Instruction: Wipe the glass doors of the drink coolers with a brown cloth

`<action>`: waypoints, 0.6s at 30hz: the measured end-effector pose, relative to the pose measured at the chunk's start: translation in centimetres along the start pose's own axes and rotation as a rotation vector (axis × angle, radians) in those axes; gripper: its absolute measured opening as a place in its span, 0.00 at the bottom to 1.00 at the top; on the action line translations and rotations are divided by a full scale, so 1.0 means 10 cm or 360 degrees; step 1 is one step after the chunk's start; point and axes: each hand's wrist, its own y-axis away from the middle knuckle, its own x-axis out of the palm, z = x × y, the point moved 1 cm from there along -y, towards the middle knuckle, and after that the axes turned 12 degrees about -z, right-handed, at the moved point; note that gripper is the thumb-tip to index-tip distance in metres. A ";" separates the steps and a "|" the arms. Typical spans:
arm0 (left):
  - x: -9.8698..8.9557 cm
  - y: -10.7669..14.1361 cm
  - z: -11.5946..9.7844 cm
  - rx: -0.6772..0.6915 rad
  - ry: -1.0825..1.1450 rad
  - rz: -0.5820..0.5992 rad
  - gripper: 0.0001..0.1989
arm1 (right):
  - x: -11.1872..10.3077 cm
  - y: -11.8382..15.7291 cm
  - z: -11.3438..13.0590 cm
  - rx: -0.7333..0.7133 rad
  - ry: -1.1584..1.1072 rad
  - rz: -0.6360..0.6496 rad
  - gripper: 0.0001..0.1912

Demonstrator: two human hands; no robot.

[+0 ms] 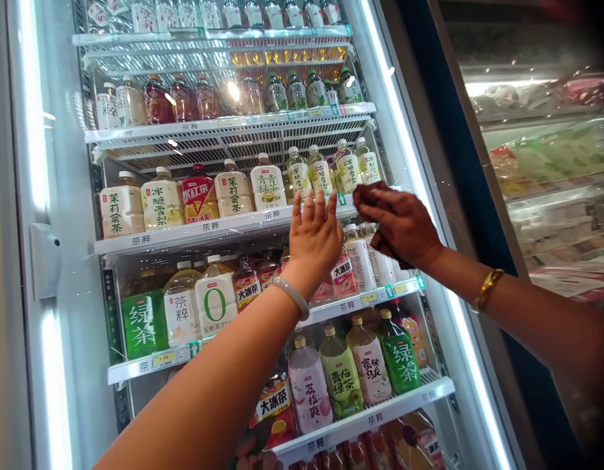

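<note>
My left hand point(316, 230) is raised with its fingers stretched out, palm toward the glass door point(184, 153) of a lit drinks fridge. It holds nothing, and a pale bangle point(291, 297) circles its wrist. To the right, my right hand point(407, 225) has a dark brown cloth point(389, 250) bunched under its fingers at the glass. Whether the whole cloth touches the pane is hard to see. A gold bangle point(488, 290) is on the right wrist. Behind both hands, bottled teas such as a pear drink bottle point(319, 171) stand on the shelves.
White wire shelves point(209, 225) hold rows of bottles, with price labels along their edges. A door handle point(45, 261) sits at the left. Bright light strips point(429, 215) run down the sides. Another chilled case point(551, 163) with packaged goods is on the right.
</note>
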 end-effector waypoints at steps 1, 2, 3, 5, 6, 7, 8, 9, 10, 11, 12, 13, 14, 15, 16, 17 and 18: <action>0.04 -0.04 -0.04 0.0021 0.0013 0.0017 0.32 | 0.05 -0.09 -0.07 0.0145 0.0086 -0.0095 0.20; 0.07 -0.07 -0.07 0.0044 0.0025 0.0031 0.32 | 0.10 -0.18 -0.08 0.0282 0.0172 -0.0177 0.20; 0.09 -0.09 -0.08 0.0065 0.0033 0.0040 0.33 | 0.16 -0.24 -0.05 0.0377 0.0235 -0.0222 0.21; 0.11 -0.08 -0.10 0.0105 0.0035 0.0040 0.33 | 0.24 -0.26 0.11 0.0373 0.0238 -0.0192 0.23; 0.11 -0.06 -0.09 0.0119 0.0030 0.0027 0.33 | 0.24 -0.22 0.20 0.0286 0.0190 -0.0141 0.23; 0.11 -0.04 -0.09 0.0131 0.0024 0.0009 0.33 | 0.21 -0.16 0.25 0.0168 0.0122 -0.0086 0.23; 0.11 -0.01 -0.08 0.0143 0.0016 -0.0009 0.32 | 0.16 -0.08 0.27 0.0038 0.0039 -0.0030 0.24; 0.10 0.01 -0.08 0.0151 0.0010 -0.0022 0.32 | 0.09 0.00 0.24 -0.0071 -0.0039 0.0024 0.25; 0.10 0.03 -0.07 0.0153 0.0007 -0.0028 0.32 | 0.01 0.06 0.15 -0.0138 -0.0098 0.0083 0.25; 0.11 0.04 -0.07 0.0152 0.0008 -0.0027 0.31 | -0.06 0.10 0.04 -0.0151 -0.0120 0.0134 0.23; 0.11 0.05 -0.07 0.0149 0.0014 -0.0022 0.31 | -0.11 0.11 -0.10 -0.0102 -0.0091 0.0161 0.22; 0.12 0.05 -0.07 0.0144 0.0025 -0.0018 0.31 | -0.13 0.08 -0.23 0.0000 -0.0009 0.0148 0.20; 0.12 0.05 -0.07 0.0137 0.0038 -0.0018 0.31 | -0.14 0.04 -0.34 0.0134 0.0111 0.0094 0.19; 0.12 0.04 -0.07 0.0132 0.0051 -0.0018 0.31 | -0.12 -0.02 -0.40 0.0271 0.0241 0.0008 0.19; 0.12 0.04 -0.08 0.0128 0.0062 -0.0019 0.31 | -0.08 -0.07 -0.41 0.0384 0.0353 -0.0084 0.20; 0.12 0.03 -0.08 0.0125 0.0067 -0.0018 0.31 | -0.03 -0.11 -0.36 0.0451 0.0425 -0.0156 0.21; 0.11 0.03 -0.08 0.0122 0.0069 -0.0015 0.30 | 0.01 -0.13 -0.28 0.0456 0.0439 -0.0177 0.22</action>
